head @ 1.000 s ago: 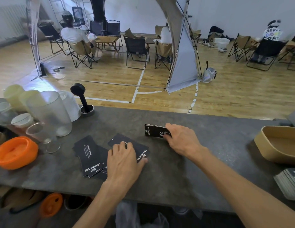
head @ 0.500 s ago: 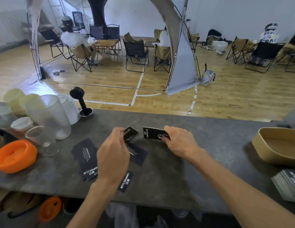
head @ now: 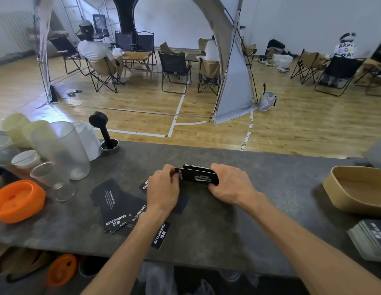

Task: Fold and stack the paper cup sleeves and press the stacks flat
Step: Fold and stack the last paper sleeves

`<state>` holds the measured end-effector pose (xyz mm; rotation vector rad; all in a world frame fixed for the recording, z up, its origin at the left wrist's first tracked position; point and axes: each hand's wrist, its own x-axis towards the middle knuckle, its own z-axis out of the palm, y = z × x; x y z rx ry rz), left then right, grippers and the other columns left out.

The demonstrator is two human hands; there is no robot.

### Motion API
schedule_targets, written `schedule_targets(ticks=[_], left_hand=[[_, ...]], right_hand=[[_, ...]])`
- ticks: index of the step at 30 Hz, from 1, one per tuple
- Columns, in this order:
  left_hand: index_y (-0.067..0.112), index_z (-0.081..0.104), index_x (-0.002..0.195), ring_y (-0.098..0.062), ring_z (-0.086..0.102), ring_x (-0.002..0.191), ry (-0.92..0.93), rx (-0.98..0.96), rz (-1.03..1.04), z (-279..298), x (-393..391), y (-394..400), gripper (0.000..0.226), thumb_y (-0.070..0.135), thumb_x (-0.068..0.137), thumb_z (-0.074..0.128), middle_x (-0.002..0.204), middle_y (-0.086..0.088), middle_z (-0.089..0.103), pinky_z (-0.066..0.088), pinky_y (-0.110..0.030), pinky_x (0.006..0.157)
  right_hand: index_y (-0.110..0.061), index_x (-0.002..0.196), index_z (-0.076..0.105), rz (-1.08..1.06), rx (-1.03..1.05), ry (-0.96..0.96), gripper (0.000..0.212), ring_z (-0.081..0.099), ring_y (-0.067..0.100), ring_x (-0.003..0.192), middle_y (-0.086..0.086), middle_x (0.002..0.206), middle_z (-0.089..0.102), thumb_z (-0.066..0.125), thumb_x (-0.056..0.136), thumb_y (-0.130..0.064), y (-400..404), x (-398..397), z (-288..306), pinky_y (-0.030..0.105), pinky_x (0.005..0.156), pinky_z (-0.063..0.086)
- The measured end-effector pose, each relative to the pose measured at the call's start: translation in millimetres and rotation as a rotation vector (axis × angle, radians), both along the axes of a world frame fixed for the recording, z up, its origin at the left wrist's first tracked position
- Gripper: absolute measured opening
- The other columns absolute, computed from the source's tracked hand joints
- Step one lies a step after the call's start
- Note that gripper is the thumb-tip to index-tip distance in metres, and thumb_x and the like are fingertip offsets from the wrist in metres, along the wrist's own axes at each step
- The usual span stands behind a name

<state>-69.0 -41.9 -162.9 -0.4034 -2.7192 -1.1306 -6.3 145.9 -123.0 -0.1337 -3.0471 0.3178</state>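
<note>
A black folded cup sleeve (head: 198,177) with white print is held between both hands above the dark counter (head: 259,188), on top of a small stack whose back edge (head: 196,166) shows behind it. My left hand (head: 163,188) pinches its left end. My right hand (head: 230,183) grips its right end. Flat black sleeves (head: 115,204) printed CAMPING CLUB lie fanned on the counter to the left, and another one (head: 160,235) lies under my left forearm near the front edge.
Frosted plastic cups (head: 62,150), an orange lid (head: 18,200) and a black tamper (head: 104,133) crowd the counter's left. A tan tray (head: 355,188) and a pile of sleeves (head: 370,239) sit at the right. Folding chairs and seated people fill the room beyond.
My left hand lifted a sleeve from the fanned pile and carried it right onto the stack under my right hand. Both hands now hold it together.
</note>
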Motion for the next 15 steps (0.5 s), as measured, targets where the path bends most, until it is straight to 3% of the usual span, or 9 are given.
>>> schedule_targets(ticks=[3, 6, 10, 15], left_hand=[[0.020, 0.054, 0.120, -0.032, 0.061, 0.095, -0.016, -0.004, -0.076, -6, 8, 21, 0.022, 0.022, 0.098, 0.050, 0.100, -0.008, 0.068, 0.046, -0.041, 0.078], [0.024, 0.028, 0.151, -0.030, 0.057, 0.105, 0.012, 0.023, -0.073, -9, 18, 29, 0.056, 0.017, 0.100, 0.047, 0.113, -0.007, 0.064, 0.042, -0.040, 0.084], [0.021, 0.025, 0.154, -0.025, 0.056, 0.109, 0.193, -0.043, -0.175, -17, 20, 26, 0.062, 0.010, 0.097, 0.048, 0.110, -0.006, 0.063, 0.041, -0.037, 0.099], [0.020, 0.025, 0.154, -0.025, 0.054, 0.109, 0.207, -0.055, -0.164, -17, 20, 28, 0.063, 0.009, 0.096, 0.048, 0.110, -0.007, 0.063, 0.040, -0.038, 0.102]], right_hand=[[-0.025, 0.096, 0.043, -0.003, 0.010, 0.006, 0.016, 0.061, 0.025, 0.093, -0.002, 0.097, 0.061, 0.052, 0.090, -0.037, -1, 0, -2, 0.035, 0.069, 0.042], [-0.023, 0.097, 0.044, -0.009, 0.019, 0.014, 0.016, 0.061, 0.027, 0.096, 0.000, 0.100, 0.062, 0.050, 0.091, -0.036, -1, 0, -3, 0.035, 0.070, 0.041], [-0.023, 0.095, 0.040, -0.017, -0.019, -0.009, 0.012, 0.059, 0.025, 0.094, -0.001, 0.100, 0.061, 0.044, 0.095, -0.034, -3, 0, -1, 0.035, 0.069, 0.037], [-0.026, 0.096, 0.034, 0.000, 0.035, -0.059, 0.008, 0.060, 0.028, 0.094, -0.001, 0.097, 0.058, 0.042, 0.095, -0.023, -2, -6, 7, 0.037, 0.069, 0.038]])
